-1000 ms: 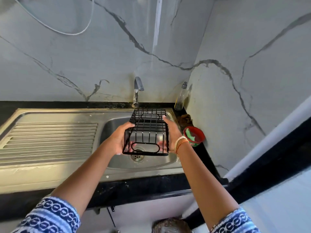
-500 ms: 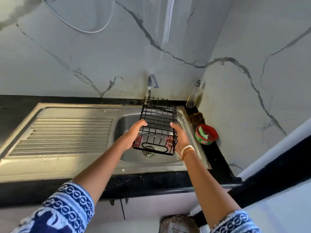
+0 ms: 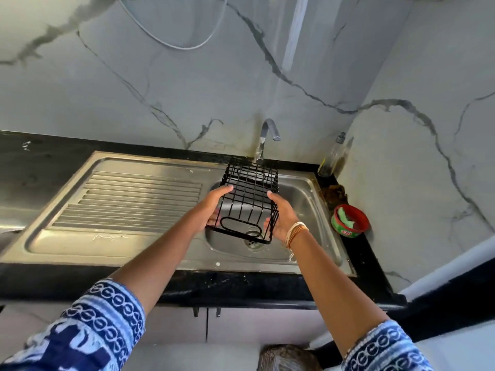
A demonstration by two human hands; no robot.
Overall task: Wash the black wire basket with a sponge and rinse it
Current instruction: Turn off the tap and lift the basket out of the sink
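Head view: black wire basket [image 3: 247,202] now lifted higher than half second ago, far end just under tap [image 3: 263,140], held over sink bowl [image 3: 302,210]. Your left hand [image 3: 211,207] grasps its left side, right hand [image 3: 281,215] its right side, fingers curled on wires. No water stream visible; likely positioning for rinse or wetting. No sponge in hand. Right of bowl: red soap tub [image 3: 349,220] with green scrubber; soap bottle [image 3: 332,156] beside tap. Nothing blocks basket.

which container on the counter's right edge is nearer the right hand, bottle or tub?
The round red tub holding green soap, beside the right hand gripping the black wire basket. The clear pump-top bottle stands farther back in the wall corner.
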